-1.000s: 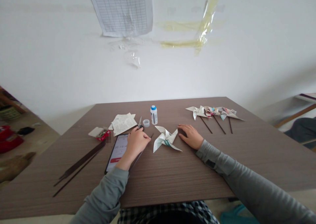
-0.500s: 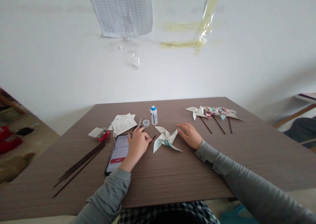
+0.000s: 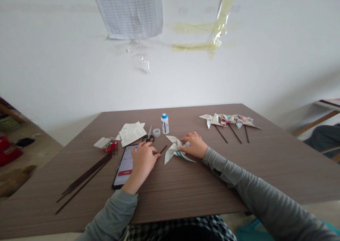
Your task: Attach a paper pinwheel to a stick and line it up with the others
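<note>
The hands were apart; the right hand rested its fingers on a folded paper pinwheel; just left of the pinwheel, the left hand held a thin dark stick, beside scissors and a smartphone.

The head-worn camera is looking forward and down from the person's head, facing across the desk toward the far wall, and is staying near enough to be framing the left hand and right hand.
</note>
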Available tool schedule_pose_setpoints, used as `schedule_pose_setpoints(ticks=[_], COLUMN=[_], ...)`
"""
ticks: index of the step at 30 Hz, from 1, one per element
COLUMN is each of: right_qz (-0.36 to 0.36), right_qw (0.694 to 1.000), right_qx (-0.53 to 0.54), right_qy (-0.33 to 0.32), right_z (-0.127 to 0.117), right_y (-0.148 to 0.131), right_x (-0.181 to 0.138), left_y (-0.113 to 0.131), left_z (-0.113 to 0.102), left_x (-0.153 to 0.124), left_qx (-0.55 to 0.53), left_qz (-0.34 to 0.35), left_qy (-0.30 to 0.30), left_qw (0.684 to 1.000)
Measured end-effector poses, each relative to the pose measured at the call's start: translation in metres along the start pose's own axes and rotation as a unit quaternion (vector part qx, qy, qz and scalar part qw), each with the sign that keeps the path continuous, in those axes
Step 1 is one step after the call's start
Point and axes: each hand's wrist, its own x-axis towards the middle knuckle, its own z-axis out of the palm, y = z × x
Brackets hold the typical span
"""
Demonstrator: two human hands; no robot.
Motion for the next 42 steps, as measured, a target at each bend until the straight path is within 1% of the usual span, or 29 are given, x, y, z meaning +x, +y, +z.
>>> schedule_pose_setpoints(ticks=[3, 7, 13, 20, 26, 30, 34, 39, 42], right_qz=[0.013, 0.017, 0.026, 0.020, 0.005, -0.029, -0.078, -0.155, -0.199], right_qw=[1.000, 1.000, 0.999, 0.998, 0.998, 0.997, 0.994, 0.982, 0.974], right_qx=[-0.013, -0.009, 0.022, 0.055, 0.063, 0.065, 0.066, 0.067, 0.060], right_qy=[-0.007, -0.005, -0.001, 0.004, 0.001, 0.017, 0.050, 0.083, 0.090], right_z=[-0.001, 0.002, 0.005, 0.005, 0.002, 0.004, 0.007, 0.005, 0.004], right_y=[-0.008, -0.012, -0.009, -0.006, -0.002, 0.007, 0.019, 0.030, 0.035], right_x=[0.001, 0.002, 0.003, -0.001, -0.003, 0.000, 0.002, -0.003, -0.007], left_y=[0.002, 0.007, 0.013, 0.020, 0.020, 0.016, 0.008, 0.000, -0.001], left_z=[0.003, 0.002, -0.001, -0.005, -0.001, 0.006, 0.010, 0.007, 0.009], left_x=[0.000, -0.001, -0.005, -0.007, -0.007, -0.003, 0.003, 0.008, 0.010], left_qx=[-0.010, -0.009, 0.001, 0.023, 0.010, -0.007, -0.047, -0.119, -0.158], left_qz=[0.001, -0.001, -0.009, -0.017, -0.021, -0.025, 0.002, 0.007, 0.032], left_qy=[0.005, 0.000, 0.001, -0.022, -0.006, 0.016, 0.036, 0.036, 0.034], left_qw=[1.000, 1.000, 1.000, 0.999, 1.000, 1.000, 0.998, 0.992, 0.986])
